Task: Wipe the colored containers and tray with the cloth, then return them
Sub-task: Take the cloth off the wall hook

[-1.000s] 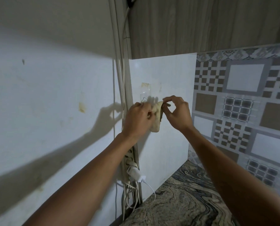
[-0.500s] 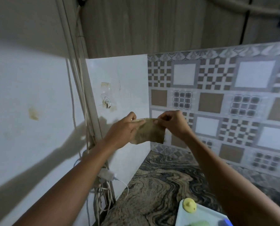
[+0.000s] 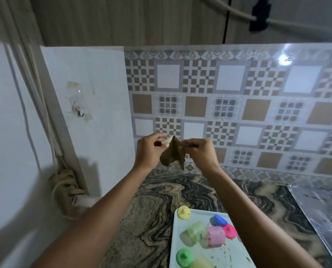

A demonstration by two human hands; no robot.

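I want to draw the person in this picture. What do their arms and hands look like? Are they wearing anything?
Both arms are bare all the way to the bottom edge of the picture, with no sleeves showing. The left hand and the right hand wear no gloves. No watch, bracelet or ring can be seen on either. Each hand shows bent fingers and knuckles.

There are two hands [image 3: 149, 151], one cloth [image 3: 172, 153], one tray [image 3: 236, 254], four lids [image 3: 184, 212] and three containers [image 3: 196, 230].
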